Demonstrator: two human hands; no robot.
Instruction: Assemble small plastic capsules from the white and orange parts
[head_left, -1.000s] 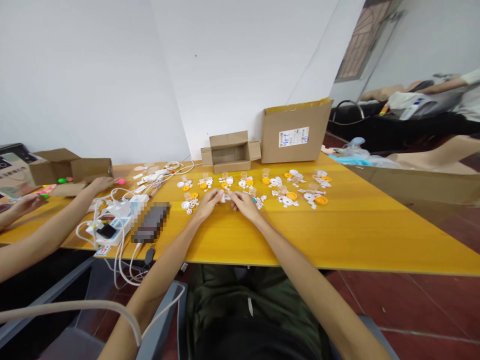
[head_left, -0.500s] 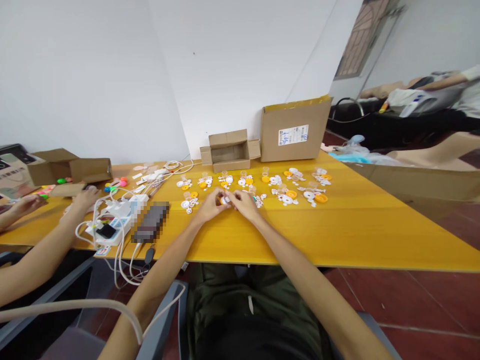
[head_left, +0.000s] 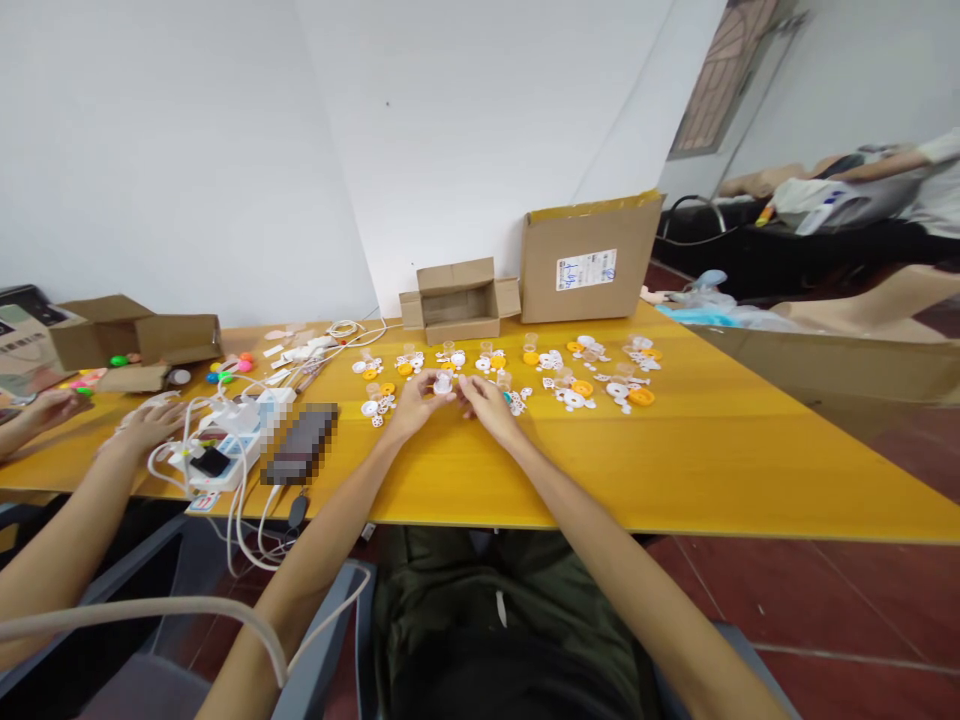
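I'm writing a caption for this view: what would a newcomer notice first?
The yellow table, dotted with clusters of white and orange parts, stands out first. Amid them, the left hand holds a small whitish piece, the right hand close beside it. Behind, a large cardboard box stands near the white wall.

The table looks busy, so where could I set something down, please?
The widest bare patch of table lies right of the right arm, bordered by the parts and near edge. Another lies between the left hand, right hand and that edge. It is crowded among the parts and around the power strip at left.
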